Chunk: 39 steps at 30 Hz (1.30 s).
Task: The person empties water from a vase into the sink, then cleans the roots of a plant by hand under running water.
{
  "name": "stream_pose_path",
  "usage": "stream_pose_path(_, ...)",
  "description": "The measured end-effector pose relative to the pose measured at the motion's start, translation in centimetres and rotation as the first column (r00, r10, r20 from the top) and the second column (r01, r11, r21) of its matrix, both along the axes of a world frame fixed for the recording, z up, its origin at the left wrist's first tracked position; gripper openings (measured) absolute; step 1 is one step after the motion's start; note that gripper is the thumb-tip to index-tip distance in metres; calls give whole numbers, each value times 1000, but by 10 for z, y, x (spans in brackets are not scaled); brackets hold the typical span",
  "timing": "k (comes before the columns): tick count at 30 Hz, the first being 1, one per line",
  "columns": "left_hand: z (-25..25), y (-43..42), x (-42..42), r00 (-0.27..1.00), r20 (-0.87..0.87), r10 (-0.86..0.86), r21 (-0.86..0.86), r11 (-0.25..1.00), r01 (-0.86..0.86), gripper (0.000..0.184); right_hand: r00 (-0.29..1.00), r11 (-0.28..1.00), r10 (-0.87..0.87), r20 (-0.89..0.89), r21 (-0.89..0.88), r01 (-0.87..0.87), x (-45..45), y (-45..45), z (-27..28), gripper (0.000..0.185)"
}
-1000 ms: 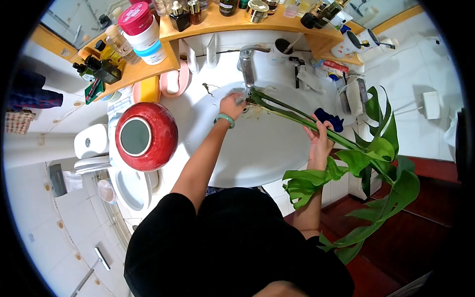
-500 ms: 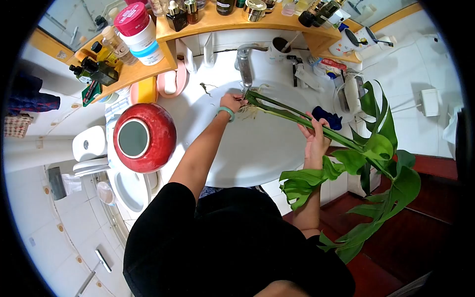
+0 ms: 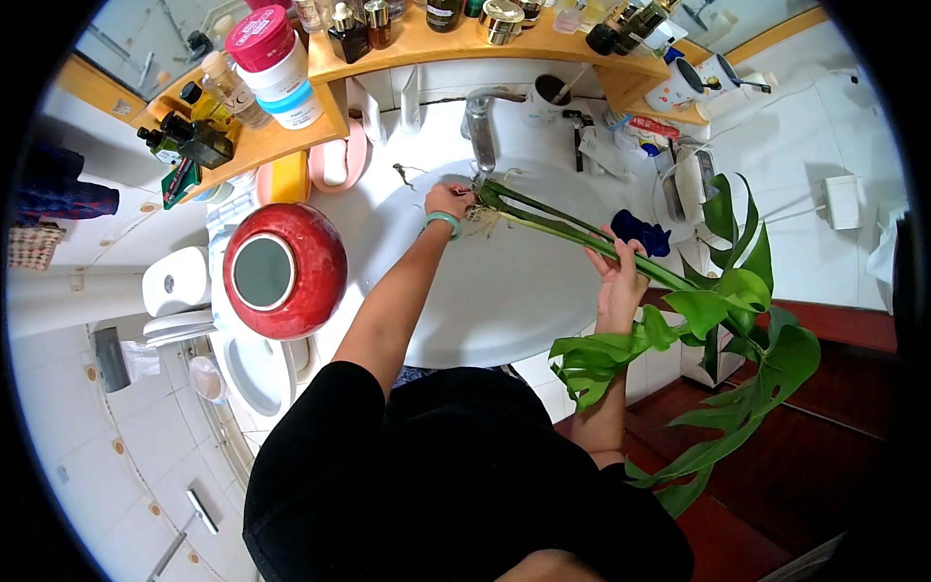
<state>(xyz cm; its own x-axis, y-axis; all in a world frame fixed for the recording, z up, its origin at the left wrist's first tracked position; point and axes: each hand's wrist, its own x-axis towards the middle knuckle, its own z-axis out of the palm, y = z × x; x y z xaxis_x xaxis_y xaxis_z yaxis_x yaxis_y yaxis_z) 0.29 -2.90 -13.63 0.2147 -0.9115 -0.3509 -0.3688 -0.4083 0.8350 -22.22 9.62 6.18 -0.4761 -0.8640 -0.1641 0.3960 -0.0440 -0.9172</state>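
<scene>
A leafy monstera plant (image 3: 742, 291) lies slantwise across the white sink (image 3: 504, 310), its pale roots (image 3: 485, 221) under the metal faucet (image 3: 478, 131). My right hand (image 3: 619, 279) is closed round the green stems from below, with the big split leaves hanging past that wrist. Wearing a pale green bangle, my left hand (image 3: 450, 200) pinches at the root end, right beneath the spout; its fingertips are partly hidden. A small dark plant scrap (image 3: 407, 176) rests on the sink's upper left edge.
An upside-down red glazed pot (image 3: 312, 254) stands on the counter at the left. Bottles and jars crowd the wooden shelf (image 3: 407, 60) above the faucet. A dark blue cloth (image 3: 640, 233) lies at the sink's right rim. Soap dishes (image 3: 355, 167) sit at the upper left.
The leaves have swung slightly left and the stems have tilted a little. My left hand has shifted slightly left at the roots. Both hands keep their hold.
</scene>
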Motion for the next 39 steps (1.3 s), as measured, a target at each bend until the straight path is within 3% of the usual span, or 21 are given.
stream_pose_path(1, -4, -1, 1, 1000, 1, 0, 0, 1000, 0, 23, 1000, 1000, 0, 1, 0, 0, -2, 0, 0, 19)
stream_pose_path(3, -22, -4, 6, 984, -176, 23, -16, 1000, -26, 20, 1000, 1000, -10, -4, -8, 10, -5, 0, -1, 20)
stream_pose_path(7, -46, -10, 9, 985, -173, -14, -61, 998, 4, 21, 1000, 1000, -15, -9, 8, 15, -5, 0, 2, 21)
stream_pose_path(10, -60, -12, 10, 962, -264, -76, -154, 987, 36, 15, 1000, 1000, -7, -9, 4, 7, -6, 0, 3, 20)
stream_pose_path(12, -65, -14, 14, 886, -437, -153, -154, 984, 94, 13, 1000, 1000, -12, 4, 4, 12, -7, 0, 5, 19)
stream_pose_path(13, -65, -14, 17, 886, -438, -152, -155, 984, 92, 13, 1000, 1000, -10, 3, 3, 10, -8, 0, 5, 19)
stream_pose_path(15, -59, -14, 22, 752, -624, -213, -160, 977, 143, 9, 1000, 1000, 3, 16, -6, -3, -10, 0, 6, 18)
stream_pose_path(22, -42, -20, 37, 711, -595, -376, -196, 925, 325, 9, 1000, 1000, 8, 24, 19, -9, -15, 1, 10, 17)
stream_pose_path(24, -39, -22, 40, 709, -476, -521, -299, 853, 427, 14, 999, 999, 28, 22, 25, -29, -16, 1, 13, 16)
stream_pose_path(27, -31, -19, 38, 762, -348, -546, -322, 833, 450, 19, 998, 998, 54, 40, 22, -55, -20, 0, 13, 16)
stream_pose_path(33, -29, -24, 43, 704, -288, -649, -285, 760, 584, 21, 998, 998, 53, 38, 22, -54, -23, 2, 13, 17)
stream_pose_path(34, -33, -26, 42, 704, -288, -649, -285, 760, 584, 21, 998, 998, 53, 38, 22, -54, -23, 2, 14, 17)
stream_pose_path(36, -30, -26, 40, 666, -508, -547, -195, 826, 529, 19, 999, 999, 40, 21, 25, -41, -21, 2, 18, 17)
stream_pose_path(39, -13, -17, 30, 764, -372, -527, -104, 842, 530, 24, 998, 998, 57, 1, 17, -57, -23, 2, 19, 16)
